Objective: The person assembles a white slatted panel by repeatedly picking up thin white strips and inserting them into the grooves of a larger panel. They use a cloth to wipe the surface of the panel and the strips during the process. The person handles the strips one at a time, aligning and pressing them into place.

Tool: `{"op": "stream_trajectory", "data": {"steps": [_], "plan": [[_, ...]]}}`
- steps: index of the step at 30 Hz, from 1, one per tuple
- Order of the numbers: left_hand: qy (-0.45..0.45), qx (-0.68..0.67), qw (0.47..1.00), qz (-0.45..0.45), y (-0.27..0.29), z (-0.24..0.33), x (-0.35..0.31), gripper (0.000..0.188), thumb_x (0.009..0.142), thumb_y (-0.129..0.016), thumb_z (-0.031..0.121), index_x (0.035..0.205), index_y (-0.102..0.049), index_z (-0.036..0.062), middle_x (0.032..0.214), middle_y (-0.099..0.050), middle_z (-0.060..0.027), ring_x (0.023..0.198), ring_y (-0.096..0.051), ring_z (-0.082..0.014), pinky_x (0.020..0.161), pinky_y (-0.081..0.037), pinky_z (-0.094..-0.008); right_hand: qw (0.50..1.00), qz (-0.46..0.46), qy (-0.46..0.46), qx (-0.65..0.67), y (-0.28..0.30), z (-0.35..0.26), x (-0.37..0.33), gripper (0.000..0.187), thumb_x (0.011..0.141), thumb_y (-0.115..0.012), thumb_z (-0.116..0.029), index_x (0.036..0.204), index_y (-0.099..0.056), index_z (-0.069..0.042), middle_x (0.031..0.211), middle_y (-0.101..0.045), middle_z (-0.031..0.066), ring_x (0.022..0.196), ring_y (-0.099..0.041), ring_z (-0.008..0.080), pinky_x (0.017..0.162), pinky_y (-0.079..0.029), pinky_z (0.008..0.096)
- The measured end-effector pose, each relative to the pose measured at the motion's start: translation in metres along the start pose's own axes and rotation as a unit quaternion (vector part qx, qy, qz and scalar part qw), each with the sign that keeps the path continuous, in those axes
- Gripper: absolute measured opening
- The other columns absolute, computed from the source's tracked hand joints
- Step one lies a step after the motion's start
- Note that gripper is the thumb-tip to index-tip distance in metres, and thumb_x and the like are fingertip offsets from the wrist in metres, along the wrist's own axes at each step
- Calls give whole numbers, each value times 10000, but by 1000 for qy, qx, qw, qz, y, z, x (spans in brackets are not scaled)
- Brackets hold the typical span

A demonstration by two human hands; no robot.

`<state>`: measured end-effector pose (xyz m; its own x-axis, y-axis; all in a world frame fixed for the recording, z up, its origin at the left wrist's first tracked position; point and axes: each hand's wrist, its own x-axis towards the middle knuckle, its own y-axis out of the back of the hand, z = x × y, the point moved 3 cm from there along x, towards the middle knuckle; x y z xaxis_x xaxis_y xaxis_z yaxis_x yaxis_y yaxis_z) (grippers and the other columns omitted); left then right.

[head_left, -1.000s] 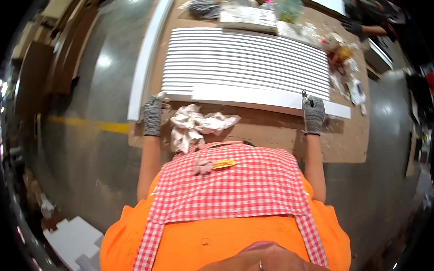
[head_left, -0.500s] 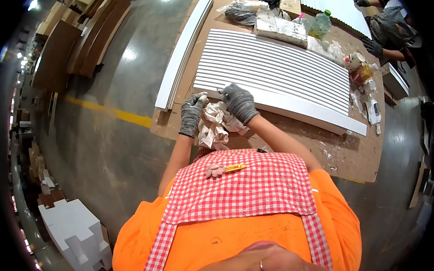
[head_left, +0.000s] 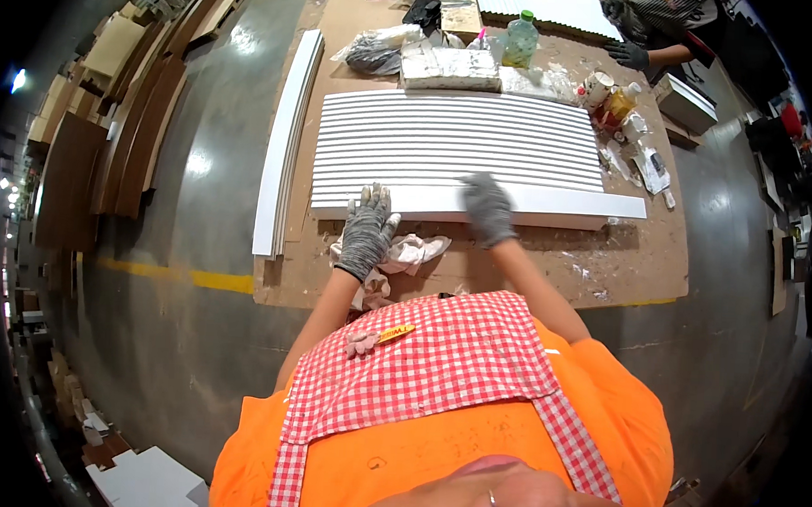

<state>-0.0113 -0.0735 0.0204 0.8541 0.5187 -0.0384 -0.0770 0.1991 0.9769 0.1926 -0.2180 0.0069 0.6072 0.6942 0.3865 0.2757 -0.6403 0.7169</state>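
Note:
A row of narrow white boards [head_left: 456, 133] lies side by side on the cardboard-covered table. Along its near side runs a white board [head_left: 571, 204], sticking out past the others at the right. My left hand [head_left: 369, 232], in a grey glove with whitish fingertips, rests with fingers stretched out on this near edge, toward its left end. Farther right, my gloved right hand [head_left: 488, 210] is over the same board, smeared by motion, so its fingers and any hold are unclear. Crumpled off-white cloth [head_left: 417, 253] lies beside and partly beneath my left hand and wrist.
Long white strips [head_left: 284, 148] stand at the table's left. Behind the boards sit a white-smeared block [head_left: 450, 68], a plastic bag [head_left: 379, 51] and a green-capped bottle [head_left: 520, 41]. Jars [head_left: 619, 104] crowd the right. A co-worker's gloved hand [head_left: 628, 54] rests at the far right.
My left hand has gone from bent fingers by the board's left end to lying flat on its edge. My right hand has moved right along the board. The whole view has shifted.

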Motion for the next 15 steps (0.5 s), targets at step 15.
{"op": "stream_trajectory", "data": {"steps": [15], "plan": [[64,-48,977,197,-35,-77,13,518,849,-506,370,1303,-515,119,1509,-212,-206,1409,-136,-359,1119,-34,-554,928,182,-145,-290,257,316,-70,213,912,-477,-176,937,-642,-44,898,-629,141,859,-586,264,773,-462,381]]}}
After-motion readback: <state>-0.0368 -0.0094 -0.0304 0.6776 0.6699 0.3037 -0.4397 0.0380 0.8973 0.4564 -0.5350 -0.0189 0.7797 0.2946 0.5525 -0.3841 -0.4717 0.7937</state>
